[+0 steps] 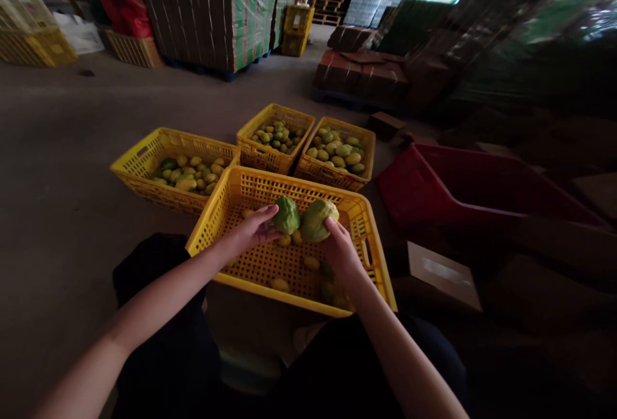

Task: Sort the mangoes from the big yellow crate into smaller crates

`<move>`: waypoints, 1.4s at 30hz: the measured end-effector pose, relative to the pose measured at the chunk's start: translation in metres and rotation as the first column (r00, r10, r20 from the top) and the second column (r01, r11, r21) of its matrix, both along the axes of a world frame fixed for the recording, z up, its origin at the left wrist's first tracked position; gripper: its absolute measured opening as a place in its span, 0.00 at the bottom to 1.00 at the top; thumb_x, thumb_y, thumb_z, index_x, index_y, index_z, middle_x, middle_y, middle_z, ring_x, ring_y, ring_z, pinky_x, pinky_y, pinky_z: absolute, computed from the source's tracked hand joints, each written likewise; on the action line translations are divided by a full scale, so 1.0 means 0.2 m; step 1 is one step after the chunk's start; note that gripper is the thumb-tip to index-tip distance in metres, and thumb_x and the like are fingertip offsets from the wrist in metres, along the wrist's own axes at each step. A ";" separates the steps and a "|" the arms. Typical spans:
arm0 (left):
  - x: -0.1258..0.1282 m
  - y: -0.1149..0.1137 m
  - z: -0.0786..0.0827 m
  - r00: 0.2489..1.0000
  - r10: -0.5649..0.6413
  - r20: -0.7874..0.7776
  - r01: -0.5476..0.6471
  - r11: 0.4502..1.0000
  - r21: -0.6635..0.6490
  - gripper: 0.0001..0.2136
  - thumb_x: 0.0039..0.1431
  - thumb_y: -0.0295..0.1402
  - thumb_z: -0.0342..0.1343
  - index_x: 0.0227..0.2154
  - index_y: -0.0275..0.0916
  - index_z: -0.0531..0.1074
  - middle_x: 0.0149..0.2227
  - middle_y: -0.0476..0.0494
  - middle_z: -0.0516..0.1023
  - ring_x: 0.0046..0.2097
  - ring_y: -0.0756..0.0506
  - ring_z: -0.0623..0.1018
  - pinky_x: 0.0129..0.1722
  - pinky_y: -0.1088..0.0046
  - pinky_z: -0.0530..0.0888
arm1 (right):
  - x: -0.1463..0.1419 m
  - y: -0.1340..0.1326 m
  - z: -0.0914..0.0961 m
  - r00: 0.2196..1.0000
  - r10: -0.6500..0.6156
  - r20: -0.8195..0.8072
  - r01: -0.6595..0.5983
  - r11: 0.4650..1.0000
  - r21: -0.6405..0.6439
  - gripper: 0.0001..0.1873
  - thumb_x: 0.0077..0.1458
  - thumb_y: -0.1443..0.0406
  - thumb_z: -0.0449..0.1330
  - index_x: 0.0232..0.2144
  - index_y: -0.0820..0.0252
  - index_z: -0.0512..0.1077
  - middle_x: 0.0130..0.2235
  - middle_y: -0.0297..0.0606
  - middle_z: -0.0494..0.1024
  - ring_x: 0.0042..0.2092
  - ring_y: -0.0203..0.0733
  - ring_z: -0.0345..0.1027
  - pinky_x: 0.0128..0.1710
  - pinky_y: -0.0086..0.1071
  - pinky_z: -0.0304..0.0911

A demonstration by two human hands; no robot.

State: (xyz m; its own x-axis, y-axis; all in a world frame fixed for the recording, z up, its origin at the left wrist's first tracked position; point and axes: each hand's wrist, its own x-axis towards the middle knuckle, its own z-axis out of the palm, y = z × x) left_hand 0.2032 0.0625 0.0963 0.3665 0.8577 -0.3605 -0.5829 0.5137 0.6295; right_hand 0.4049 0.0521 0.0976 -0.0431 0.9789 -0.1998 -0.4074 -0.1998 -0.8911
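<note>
Between the fingers of my left hand (pixel 255 227) is a dark green, bumpy, lemon-like fruit (pixel 288 216). My right hand (pixel 341 250) grips a larger yellow-green fruit (pixel 315 221), thumb on its side. Both fruits are held side by side, touching or nearly so, above a yellow slotted crate (pixel 289 299). Inside that crate lie several small yellowish fruits, among them one (pixel 311 263) near the middle and another (pixel 280 285) by the front wall. My right forearm passes over the crate's front right part and hides some of its contents.
Three more yellow crates hold fruit: one at left (pixel 132 169), one behind (pixel 263 157) and one behind right (pixel 332 177). A red bin (pixel 421 194) and a cardboard box (pixel 443 274) stand at right. Wrapped pallet stacks (pixel 202 14) and brown cartons (pixel 361 75) are farther back.
</note>
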 end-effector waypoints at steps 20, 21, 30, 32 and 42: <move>0.02 -0.02 0.00 0.993 0.042 0.110 -0.020 0.981 -0.193 0.14 0.64 0.30 0.48 0.50 0.31 0.68 0.37 0.38 0.79 0.34 0.45 0.80 0.36 0.68 0.80 | -0.01 0.02 0.04 0.975 0.134 -0.177 -0.187 0.926 -0.328 0.13 0.60 0.57 0.53 0.40 0.58 0.72 0.30 0.37 0.81 0.29 0.43 0.75 0.24 0.32 0.70; 0.02 -0.02 0.00 0.993 0.040 0.110 -0.018 0.982 -0.190 0.14 0.64 0.30 0.47 0.48 0.30 0.69 0.36 0.37 0.79 0.33 0.45 0.80 0.37 0.66 0.80 | -0.01 0.02 0.04 0.976 0.135 -0.173 -0.185 0.930 -0.319 0.12 0.59 0.58 0.54 0.39 0.57 0.71 0.31 0.37 0.81 0.30 0.43 0.76 0.24 0.32 0.70; 0.04 -0.03 0.02 0.994 0.099 0.038 -0.085 0.959 -0.272 0.04 0.59 0.30 0.54 0.35 0.35 0.70 0.29 0.46 0.77 0.27 0.49 0.77 0.28 0.71 0.79 | -0.05 0.02 -0.03 0.972 0.217 -0.086 -0.232 0.933 -0.276 0.12 0.54 0.59 0.59 0.40 0.57 0.72 0.35 0.37 0.82 0.33 0.44 0.76 0.25 0.31 0.68; 0.05 -0.03 0.01 0.988 0.156 0.013 -0.148 0.953 -0.264 0.03 0.58 0.30 0.56 0.34 0.36 0.70 0.28 0.48 0.76 0.26 0.50 0.76 0.25 0.74 0.78 | -0.05 0.02 -0.03 0.969 0.215 -0.125 -0.243 0.926 -0.288 0.10 0.54 0.61 0.58 0.39 0.58 0.72 0.34 0.36 0.82 0.34 0.43 0.76 0.28 0.32 0.70; -0.01 0.00 0.01 0.971 0.196 0.138 -0.139 0.929 -0.342 0.16 0.63 0.39 0.43 0.34 0.33 0.72 0.25 0.40 0.76 0.23 0.47 0.76 0.18 0.75 0.72 | -0.10 -0.01 0.01 0.952 0.046 -0.304 -0.147 0.936 -0.319 0.04 0.50 0.63 0.62 0.31 0.55 0.70 0.27 0.32 0.79 0.33 0.43 0.77 0.32 0.35 0.74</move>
